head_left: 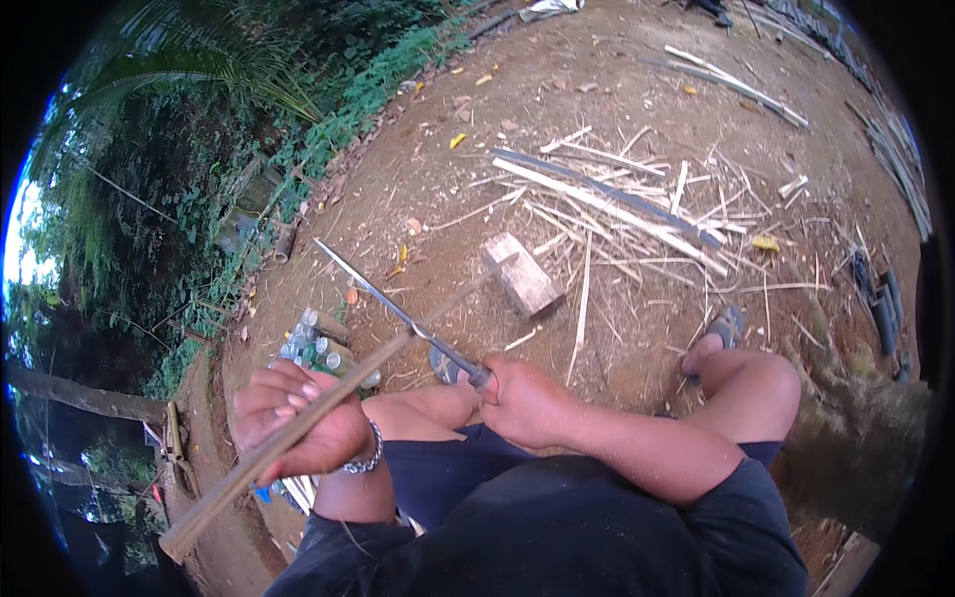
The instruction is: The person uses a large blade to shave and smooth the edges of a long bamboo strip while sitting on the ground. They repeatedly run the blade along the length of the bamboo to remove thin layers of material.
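Head view: left grip (pixel 323 443) clasps stick (pixel 219 499), right grip (pixel 529 403) clasps knife (pixel 368 286); clear bottles (pixel 301 344), contents unclear.

No word, letter, number, brand or sign can be read. The long, narrow, grey metal blade (pixel 366 283) shows no legible marking. Left of this blade, the small cluster of clear and green plastic bottles (pixel 310 317) is too small to tell any label. Well beyond the blade, the crumpled white sheet-like thing (pixel 545 9) is also too small to read.
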`<state>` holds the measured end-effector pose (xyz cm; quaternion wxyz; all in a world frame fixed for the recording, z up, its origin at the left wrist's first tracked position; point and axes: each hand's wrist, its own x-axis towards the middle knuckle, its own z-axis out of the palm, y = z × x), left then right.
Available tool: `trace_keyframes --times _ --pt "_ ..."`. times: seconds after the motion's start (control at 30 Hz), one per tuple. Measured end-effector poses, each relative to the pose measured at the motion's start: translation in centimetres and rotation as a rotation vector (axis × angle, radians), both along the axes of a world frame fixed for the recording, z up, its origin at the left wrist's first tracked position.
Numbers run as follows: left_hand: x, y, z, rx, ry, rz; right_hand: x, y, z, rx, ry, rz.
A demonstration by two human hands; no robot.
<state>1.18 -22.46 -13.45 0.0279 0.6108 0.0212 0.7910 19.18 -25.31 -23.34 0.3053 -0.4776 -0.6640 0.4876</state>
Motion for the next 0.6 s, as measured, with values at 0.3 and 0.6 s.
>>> trace_keyframes --times 0.3,0.6 --pt "0.2 -0.1 0.1 0.004 -0.019 -0.014 0.2 0.3 0.5 -0.018 -0.051 -0.008" --pt "0.2 1.1 0.7 0.028 0.035 0.066 1.6 2.7 -0.9 -0.021 -0.155 0.039"
